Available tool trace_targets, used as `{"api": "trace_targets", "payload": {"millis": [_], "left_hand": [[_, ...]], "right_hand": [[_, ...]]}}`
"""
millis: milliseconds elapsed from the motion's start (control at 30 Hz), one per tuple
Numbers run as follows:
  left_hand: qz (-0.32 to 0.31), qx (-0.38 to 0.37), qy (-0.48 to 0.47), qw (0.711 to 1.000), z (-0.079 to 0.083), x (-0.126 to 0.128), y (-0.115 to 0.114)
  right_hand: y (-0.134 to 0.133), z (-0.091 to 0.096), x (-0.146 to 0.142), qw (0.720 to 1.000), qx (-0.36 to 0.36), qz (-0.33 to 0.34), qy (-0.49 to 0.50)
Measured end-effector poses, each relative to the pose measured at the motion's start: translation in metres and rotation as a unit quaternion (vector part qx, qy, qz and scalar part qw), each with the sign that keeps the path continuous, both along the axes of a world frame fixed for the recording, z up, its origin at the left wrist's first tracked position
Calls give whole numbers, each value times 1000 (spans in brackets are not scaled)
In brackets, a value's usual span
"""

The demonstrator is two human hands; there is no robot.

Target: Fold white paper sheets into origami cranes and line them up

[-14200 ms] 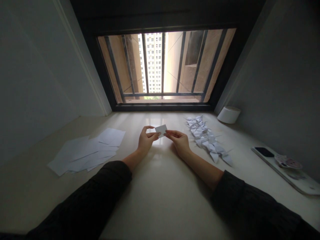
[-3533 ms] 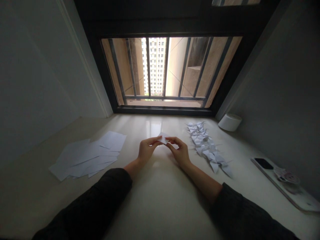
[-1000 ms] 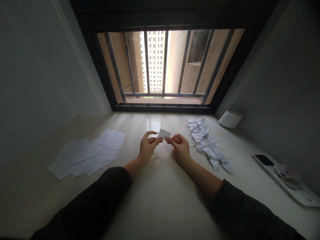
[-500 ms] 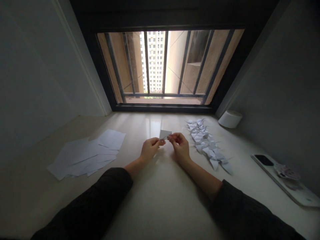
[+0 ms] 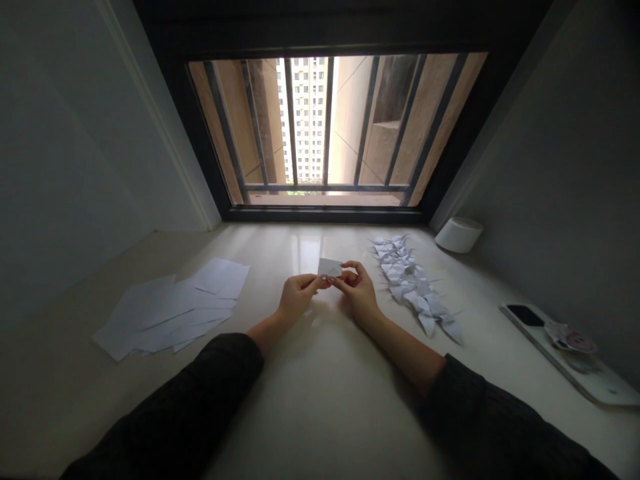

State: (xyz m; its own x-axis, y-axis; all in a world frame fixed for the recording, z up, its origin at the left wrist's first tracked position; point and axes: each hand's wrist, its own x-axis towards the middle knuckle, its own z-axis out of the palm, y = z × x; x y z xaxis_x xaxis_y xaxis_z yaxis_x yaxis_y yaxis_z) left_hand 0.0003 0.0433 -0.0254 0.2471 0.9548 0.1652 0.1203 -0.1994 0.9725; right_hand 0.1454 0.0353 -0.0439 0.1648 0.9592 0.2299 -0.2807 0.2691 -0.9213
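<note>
A small folded piece of white paper (image 5: 330, 267) is held up between my two hands, just above the pale sill. My left hand (image 5: 299, 293) pinches its lower left edge with thumb and fingers. At the lower right edge, my right hand (image 5: 359, 293) grips the same paper, its thumb close to the left thumb and its index finger bent at the right corner. A diagonal fold line crosses the paper. Right of my hands lies a row of folded paper cranes (image 5: 410, 280). To the left, several white paper sheets (image 5: 170, 310) overlap in a loose pile.
A phone (image 5: 565, 353) with a ring-like grip on its back lies at the right. A white cylindrical object (image 5: 459, 235) rests in the far right corner. Behind the sill (image 5: 320, 407) stands a dark-framed window (image 5: 325, 215) with bars outside; walls close in both sides.
My right thumb has moved left along the paper's lower edge toward my left thumb, and the right index finger has lifted to the corner. The view has shifted slightly.
</note>
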Motion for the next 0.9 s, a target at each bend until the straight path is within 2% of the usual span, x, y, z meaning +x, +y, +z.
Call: {"api": "trace_targets", "payload": {"millis": [300, 467, 600, 733, 900], "left_hand": [[22, -24, -7, 999, 1, 2, -1], [20, -42, -16, 999, 1, 3, 2], [24, -45, -13, 999, 2, 3, 2], [5, -41, -11, 999, 2, 3, 1], [-64, -27, -7, 998, 0, 4, -2]], "right_hand": [[-1, 2, -1, 999, -9, -33, 4], [-1, 1, -1, 998, -9, -16, 56], [0, -1, -1, 998, -2, -12, 61], [-1, -1, -1, 999, -4, -27, 31], [-6, 4, 0, 990, 24, -116, -80]]}}
